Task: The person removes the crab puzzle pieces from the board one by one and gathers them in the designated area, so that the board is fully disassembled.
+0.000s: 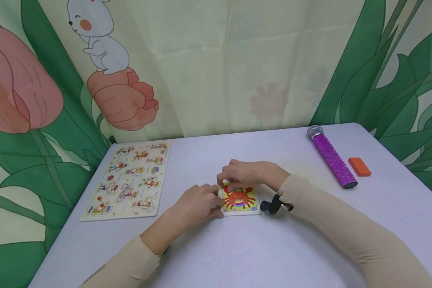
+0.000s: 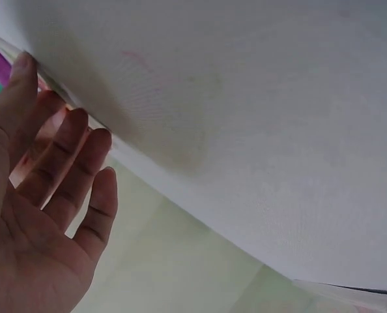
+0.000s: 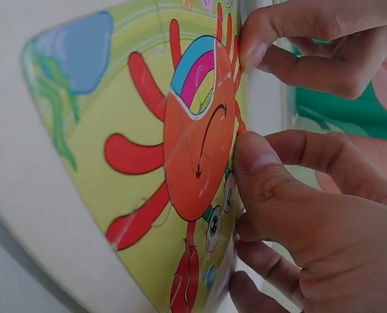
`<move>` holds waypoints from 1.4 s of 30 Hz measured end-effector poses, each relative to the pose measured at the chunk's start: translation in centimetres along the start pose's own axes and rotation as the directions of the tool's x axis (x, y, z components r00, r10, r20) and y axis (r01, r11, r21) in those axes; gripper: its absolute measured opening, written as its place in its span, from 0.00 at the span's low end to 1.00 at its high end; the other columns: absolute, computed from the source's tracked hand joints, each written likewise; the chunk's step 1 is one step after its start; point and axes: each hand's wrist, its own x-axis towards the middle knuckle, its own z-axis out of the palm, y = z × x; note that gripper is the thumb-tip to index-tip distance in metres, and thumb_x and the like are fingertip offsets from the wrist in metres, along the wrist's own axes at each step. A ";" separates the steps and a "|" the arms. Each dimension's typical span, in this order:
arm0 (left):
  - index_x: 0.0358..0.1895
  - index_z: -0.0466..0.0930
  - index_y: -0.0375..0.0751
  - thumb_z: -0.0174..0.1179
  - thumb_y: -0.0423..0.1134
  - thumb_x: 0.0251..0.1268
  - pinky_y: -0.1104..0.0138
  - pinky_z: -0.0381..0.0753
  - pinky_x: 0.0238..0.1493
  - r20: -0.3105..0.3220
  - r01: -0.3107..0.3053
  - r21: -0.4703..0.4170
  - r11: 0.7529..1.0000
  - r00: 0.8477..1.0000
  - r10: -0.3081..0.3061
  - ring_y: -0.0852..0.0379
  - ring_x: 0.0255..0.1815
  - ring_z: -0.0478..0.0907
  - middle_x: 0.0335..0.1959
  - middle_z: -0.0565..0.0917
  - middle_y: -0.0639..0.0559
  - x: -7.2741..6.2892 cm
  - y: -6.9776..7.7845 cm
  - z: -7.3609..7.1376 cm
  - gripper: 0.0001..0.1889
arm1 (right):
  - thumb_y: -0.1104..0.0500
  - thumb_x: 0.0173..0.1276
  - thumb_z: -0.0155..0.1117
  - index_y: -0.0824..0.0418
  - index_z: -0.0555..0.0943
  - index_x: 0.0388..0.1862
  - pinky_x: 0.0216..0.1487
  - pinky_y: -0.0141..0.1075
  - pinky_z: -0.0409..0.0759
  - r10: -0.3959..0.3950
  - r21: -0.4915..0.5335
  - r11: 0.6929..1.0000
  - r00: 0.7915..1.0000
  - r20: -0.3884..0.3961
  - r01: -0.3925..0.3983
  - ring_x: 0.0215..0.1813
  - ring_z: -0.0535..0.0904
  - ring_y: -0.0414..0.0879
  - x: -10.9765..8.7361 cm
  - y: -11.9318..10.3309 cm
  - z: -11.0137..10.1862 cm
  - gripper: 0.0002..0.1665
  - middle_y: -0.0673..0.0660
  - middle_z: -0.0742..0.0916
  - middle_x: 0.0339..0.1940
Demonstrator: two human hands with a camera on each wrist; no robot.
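A small square crab puzzle (image 1: pixel 239 200), with a red crab on yellow in a pale frame, lies on the table between both hands. My left hand (image 1: pixel 200 204) rests at its left edge, thumb by the near corner. In the left wrist view the left hand's fingers (image 2: pixel 60 153) are loosely bent, their tips at the board's edge. My right hand (image 1: pixel 246 174) is over the far left corner. In the right wrist view the right thumb (image 3: pixel 255 156) presses near the crab's eyes, with the other fingers bent at the edge, partly hidden.
A larger wooden picture board (image 1: pixel 129 180) lies at the left. At the right are a glittery purple microphone (image 1: pixel 333 160) and an orange block (image 1: pixel 360 167). A black wrist-camera piece (image 1: pixel 271 205) hangs by the right cuff. Behind the white table (image 1: pixel 252 248) hangs a printed curtain (image 1: pixel 209 80).
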 end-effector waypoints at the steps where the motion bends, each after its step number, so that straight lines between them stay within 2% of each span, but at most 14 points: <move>1: 0.48 0.92 0.58 0.72 0.56 0.60 0.66 0.76 0.36 0.003 0.004 0.000 1.000 1.000 -0.004 0.59 0.41 0.78 0.40 0.82 0.58 0.0 0.0 0.0 0.15 | 0.54 0.75 0.65 0.40 0.80 0.52 0.55 0.40 0.73 -0.004 -0.005 1.000 1.000 0.000 0.004 0.56 0.70 0.47 0.0 0.0 0.0 0.11 0.43 0.80 0.42; 6: 0.48 0.92 0.58 0.72 0.56 0.60 0.66 0.76 0.37 0.003 -0.004 -0.004 1.000 1.000 0.004 0.59 0.41 0.79 0.41 0.83 0.58 0.1 0.0 -0.1 0.16 | 0.52 0.74 0.66 0.41 0.80 0.50 0.55 0.39 0.73 -0.007 -0.022 1.000 1.000 -0.010 0.007 0.54 0.70 0.45 -0.6 0.3 0.1 0.09 0.43 0.78 0.41; 11: 0.47 0.93 0.57 0.73 0.56 0.59 0.66 0.78 0.37 -0.002 -0.022 -0.011 1.000 1.000 0.022 0.59 0.41 0.79 0.40 0.83 0.58 0.1 -0.2 0.0 0.16 | 0.54 0.76 0.65 0.40 0.80 0.56 0.56 0.40 0.73 -0.034 -0.004 0.999 0.999 -0.037 0.034 0.55 0.70 0.45 -1.0 0.5 0.5 0.13 0.43 0.78 0.42; 20: 0.48 0.93 0.57 0.72 0.57 0.60 0.67 0.77 0.37 0.009 -0.034 -0.027 0.999 0.999 0.035 0.60 0.39 0.76 0.40 0.83 0.57 0.4 0.1 0.3 0.16 | 0.54 0.74 0.67 0.39 0.83 0.57 0.48 0.34 0.75 -0.082 -0.136 0.988 0.994 -0.069 0.072 0.48 0.72 0.44 -2.0 0.3 0.8 0.16 0.45 0.79 0.42; 28: 0.48 0.93 0.57 0.73 0.57 0.58 0.67 0.76 0.36 0.013 -0.023 -0.022 0.999 1.000 0.023 0.59 0.39 0.76 0.41 0.84 0.57 0.2 -0.2 0.2 0.17 | 0.54 0.74 0.66 0.43 0.81 0.55 0.53 0.39 0.74 -0.150 -0.162 0.978 0.985 -0.085 0.135 0.51 0.74 0.48 -1.2 0.1 0.8 0.13 0.47 0.80 0.43; 35: 0.47 0.93 0.59 0.72 0.58 0.58 0.67 0.75 0.36 0.019 -0.023 0.013 1.000 1.000 0.023 0.60 0.38 0.75 0.40 0.83 0.58 0.5 -0.2 -0.1 0.16 | 0.54 0.74 0.66 0.45 0.80 0.54 0.55 0.39 0.74 -0.102 -0.086 0.992 0.992 -0.075 0.096 0.52 0.72 0.46 -1.1 0.4 0.7 0.12 0.44 0.79 0.43; 42: 0.46 0.93 0.59 0.72 0.58 0.59 0.66 0.76 0.36 0.020 -0.027 0.012 1.000 0.999 0.027 0.60 0.37 0.74 0.38 0.82 0.59 0.5 -0.4 -0.4 0.16 | 0.54 0.75 0.66 0.47 0.80 0.53 0.56 0.39 0.74 -0.096 0.017 0.995 0.990 -0.100 0.099 0.52 0.72 0.44 -1.0 0.5 0.7 0.11 0.44 0.79 0.44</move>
